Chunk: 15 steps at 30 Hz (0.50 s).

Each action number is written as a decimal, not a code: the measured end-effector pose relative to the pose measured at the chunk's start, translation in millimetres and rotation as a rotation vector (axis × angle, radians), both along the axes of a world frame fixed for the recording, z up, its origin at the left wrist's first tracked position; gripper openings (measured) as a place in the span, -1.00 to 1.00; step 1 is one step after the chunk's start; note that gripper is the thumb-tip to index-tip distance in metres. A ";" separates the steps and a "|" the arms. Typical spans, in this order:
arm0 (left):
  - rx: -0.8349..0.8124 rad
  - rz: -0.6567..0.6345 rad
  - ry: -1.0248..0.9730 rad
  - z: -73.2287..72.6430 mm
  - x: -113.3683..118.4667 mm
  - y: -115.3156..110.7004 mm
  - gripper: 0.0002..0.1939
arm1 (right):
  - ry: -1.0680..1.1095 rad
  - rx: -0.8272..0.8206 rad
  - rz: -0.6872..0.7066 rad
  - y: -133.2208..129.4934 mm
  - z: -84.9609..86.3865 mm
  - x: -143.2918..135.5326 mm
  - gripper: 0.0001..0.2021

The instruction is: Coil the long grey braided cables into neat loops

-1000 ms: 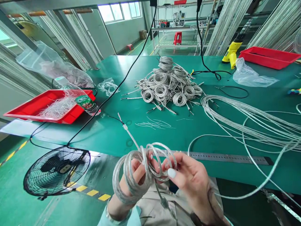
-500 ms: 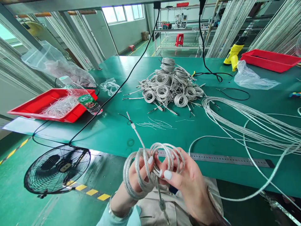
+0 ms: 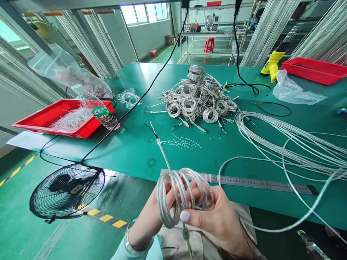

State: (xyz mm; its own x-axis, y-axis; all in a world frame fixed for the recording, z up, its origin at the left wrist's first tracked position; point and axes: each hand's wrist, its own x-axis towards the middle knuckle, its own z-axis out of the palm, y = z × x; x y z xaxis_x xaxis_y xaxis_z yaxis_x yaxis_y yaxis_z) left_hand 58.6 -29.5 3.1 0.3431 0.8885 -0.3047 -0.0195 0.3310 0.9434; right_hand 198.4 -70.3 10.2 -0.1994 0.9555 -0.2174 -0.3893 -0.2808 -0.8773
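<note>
A coil of clear-jacketed silvery cable (image 3: 166, 202) is held over the near table edge. My left hand (image 3: 153, 207) is inside its left loops, fingers curled and partly hidden by the strands. My right hand (image 3: 217, 220) grips the right loops, its thumb pressed on the front of the coil. One cable end (image 3: 158, 141) with bare dark and pale wires sticks up and left over the table. The other end, with a connector (image 3: 185, 233), hangs below the coil. A steel ruler (image 3: 255, 183) lies just behind the hands.
A pile of coiled cables (image 3: 199, 97) stands mid-table, with thin white strands (image 3: 181, 141) before it. Long loose cable (image 3: 282, 141) lies right. A red tray (image 3: 89, 126) and bottle (image 3: 104, 115) are left, above a black fan (image 3: 67, 191). A yellow heat gun (image 3: 273, 63) lies far right.
The loops in my hands have been drawn closer together into a tighter bundle. My left fingers have slid further behind the strands, and the upper cable end has shifted right and slightly up.
</note>
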 end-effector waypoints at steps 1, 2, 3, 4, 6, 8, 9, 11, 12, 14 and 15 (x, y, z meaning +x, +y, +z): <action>0.002 0.007 0.002 -1.7 -0.9 -0.9 -0.78 | 0.036 0.001 0.016 -0.3 -0.5 0.6 -0.79; -0.002 0.009 -0.001 -3.8 -1.9 -1.9 -0.73 | 0.071 -0.002 0.022 -0.6 -0.8 1.1 -0.80; -0.010 0.010 -0.005 -6.0 -2.8 -2.8 -0.67 | 0.109 -0.018 0.012 -0.9 -1.2 1.6 -0.82; -0.021 0.010 -0.009 -8.2 -3.7 -3.6 -0.63 | 0.144 -0.041 -0.011 -1.2 -1.5 1.8 -0.84; -0.033 -0.006 -0.023 -11.3 -5.1 -4.4 -0.59 | 0.180 -0.072 -0.039 -1.6 -2.3 2.0 -0.83; -0.033 -0.019 -0.027 -12.7 -6.0 -4.5 -0.59 | 0.174 -0.082 -0.046 -1.4 -3.0 1.9 -0.80; -0.028 -0.019 -0.027 -12.8 -6.2 -4.4 -0.60 | 0.169 -0.080 -0.048 -1.1 -3.2 1.7 -0.80; -0.022 -0.012 -0.025 -12.5 -6.2 -3.8 -0.61 | 0.173 -0.066 -0.045 -0.4 -2.9 0.9 -0.81; -0.026 -0.005 -0.024 -12.2 -5.9 -3.5 -0.61 | 0.184 -0.057 -0.043 0.0 -2.3 0.1 -0.82; -0.046 0.000 -0.048 -11.7 -5.1 -2.6 -0.63 | 0.211 -0.050 -0.047 0.9 -0.6 -2.5 -0.82; -0.064 -0.005 -0.072 -11.6 -4.7 -2.2 -0.64 | 0.225 -0.052 -0.054 1.2 0.4 -4.2 -0.80</action>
